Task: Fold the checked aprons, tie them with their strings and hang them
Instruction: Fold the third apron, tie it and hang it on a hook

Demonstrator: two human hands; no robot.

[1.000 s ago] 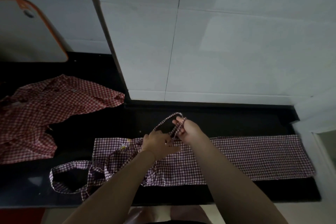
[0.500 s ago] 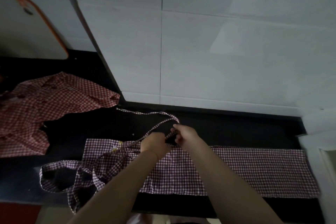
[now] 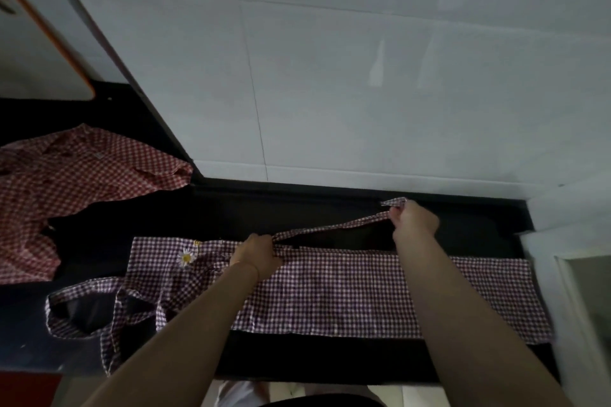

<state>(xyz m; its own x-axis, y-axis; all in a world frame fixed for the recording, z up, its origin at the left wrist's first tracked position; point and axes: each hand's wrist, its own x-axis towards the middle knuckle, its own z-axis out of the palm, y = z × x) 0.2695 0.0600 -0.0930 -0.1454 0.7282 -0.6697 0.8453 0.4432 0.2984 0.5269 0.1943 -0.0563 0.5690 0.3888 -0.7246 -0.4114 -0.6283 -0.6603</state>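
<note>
A purple checked apron [image 3: 347, 294] lies folded into a long strip across the black counter [image 3: 297, 208], with a daisy patch near its left end. Its neck loop and loose straps [image 3: 86, 311] trail off the left end. My left hand [image 3: 259, 253] grips the apron's top edge where a waist string [image 3: 330, 228] starts. My right hand [image 3: 413, 218] pinches the far end of that string and holds it taut, out to the right above the counter. A red checked apron [image 3: 72, 185] lies crumpled at the left.
A white tiled wall [image 3: 363, 92] rises right behind the counter. A white board with an orange rim [image 3: 36, 53] leans at the far left. A white ledge and frame [image 3: 575, 241] border the counter on the right. The counter's front edge runs just below the apron.
My right hand has pulled the string out to the right, so it went from a slack loop to a taut line. My left hand stayed on the apron's top edge.
</note>
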